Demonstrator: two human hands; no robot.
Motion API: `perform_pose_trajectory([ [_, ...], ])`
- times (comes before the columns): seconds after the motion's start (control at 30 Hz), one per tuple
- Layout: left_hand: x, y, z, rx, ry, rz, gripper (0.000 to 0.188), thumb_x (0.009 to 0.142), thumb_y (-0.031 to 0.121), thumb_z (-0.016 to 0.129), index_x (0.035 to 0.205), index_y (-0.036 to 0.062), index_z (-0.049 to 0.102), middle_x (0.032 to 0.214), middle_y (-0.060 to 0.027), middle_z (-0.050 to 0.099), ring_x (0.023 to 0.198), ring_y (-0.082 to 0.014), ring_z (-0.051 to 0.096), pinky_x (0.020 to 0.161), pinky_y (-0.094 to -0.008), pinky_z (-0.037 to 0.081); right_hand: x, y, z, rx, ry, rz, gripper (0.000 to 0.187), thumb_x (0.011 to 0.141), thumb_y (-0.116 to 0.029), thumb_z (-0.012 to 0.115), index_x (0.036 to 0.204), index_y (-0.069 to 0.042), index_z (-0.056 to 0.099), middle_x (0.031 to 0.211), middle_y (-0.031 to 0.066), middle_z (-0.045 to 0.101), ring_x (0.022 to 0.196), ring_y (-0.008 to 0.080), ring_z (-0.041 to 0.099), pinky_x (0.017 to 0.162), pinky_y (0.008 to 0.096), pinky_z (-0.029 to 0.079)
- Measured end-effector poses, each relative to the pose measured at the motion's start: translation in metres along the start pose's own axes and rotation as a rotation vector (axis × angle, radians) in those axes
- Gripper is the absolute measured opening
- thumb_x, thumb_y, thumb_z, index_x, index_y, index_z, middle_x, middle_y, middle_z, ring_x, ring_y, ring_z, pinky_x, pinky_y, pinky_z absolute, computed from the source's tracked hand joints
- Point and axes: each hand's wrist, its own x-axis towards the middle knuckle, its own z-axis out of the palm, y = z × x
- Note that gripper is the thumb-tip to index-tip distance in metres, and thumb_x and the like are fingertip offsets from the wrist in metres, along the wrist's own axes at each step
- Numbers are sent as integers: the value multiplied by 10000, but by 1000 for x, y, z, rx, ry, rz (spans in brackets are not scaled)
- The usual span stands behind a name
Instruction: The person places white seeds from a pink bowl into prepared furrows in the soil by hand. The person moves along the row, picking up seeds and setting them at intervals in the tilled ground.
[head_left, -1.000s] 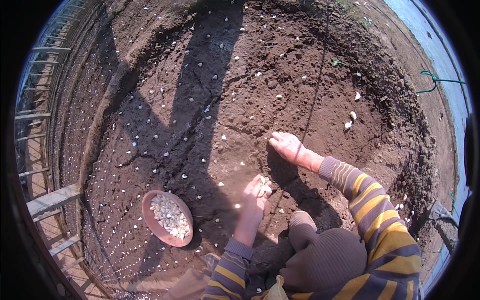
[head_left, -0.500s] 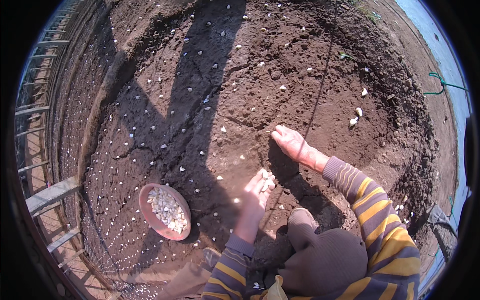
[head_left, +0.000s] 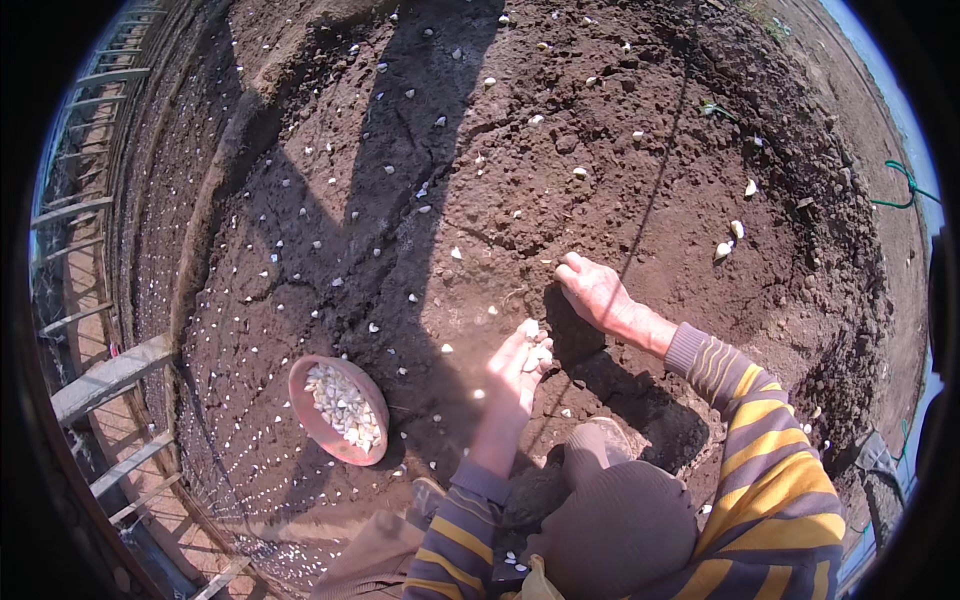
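Observation:
My left hand point(head_left: 517, 372) is closed around several pale garlic cloves point(head_left: 538, 352), which show at its fingertips. Just above the soil, to the right and farther off, my right hand point(head_left: 597, 292) is in a closed pinch. Whatever it holds, if anything, is hidden by the fingers. A small pale bit lies on the soil beside those fingertips. To the left of my left hand, a reddish oval bowl point(head_left: 303, 417) rests tilted on the ground, holding many garlic cloves point(head_left: 343, 407). More single cloves, such as a clove point(head_left: 456, 253), lie spaced over the brown soil.
Two larger cloves point(head_left: 724, 250) sit close together on the right. A raised soil ridge point(head_left: 193, 235) runs along the left, with a wooden slatted frame point(head_left: 110, 380) past it. A green cord point(head_left: 905, 186) hangs at the right edge. My knee point(head_left: 620, 525) is below my hands.
The whole view has shifted slightly, so the soil, bowl and cloves appear moved a little to the right. Both hands keep nearly the same place over the soil and stay closed.

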Motion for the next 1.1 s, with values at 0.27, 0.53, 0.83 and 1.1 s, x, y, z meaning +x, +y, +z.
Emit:
perform_pose_trajectory([
  [0.27,-3,-14,13,12,-73,37,314,984,52,500,1286,-35,503,1101,-118,632,915,-170,625,733,-282,525,-41,-43,-25,1150,-259,629,279,904,-233,691,1057,0,672,866,29,678,775,75,598,689,253,501],
  [0.53,-11,-27,43,109,-10,39,318,964,38,573,1258,-55,497,1012,-101,637,797,-135,637,661,-242,543,-59,-46,-39,1476,18,845,190,919,-160,686,1036,-17,641,950,38,675,814,91,619,723,244,528],
  [0.83,-9,-58,10,-237,-93,-146,398,932,-39,537,1322,-64,459,1182,-164,600,1082,-246,614,942,-334,545,-35,87,-67,84,125,503,159,864,-90,636,993,1,650,986,209,644,924,371,639,789,402,514],
  [1.1,-10,-59,-5,-188,-47,-145,511,913,-42,518,1402,-53,369,1263,-181,558,1166,-267,563,1008,-366,505,16,87,-62,-74,-60,510,59,744,-8,587,731,34,626,792,284,639,826,402,678,688,456,529],
])
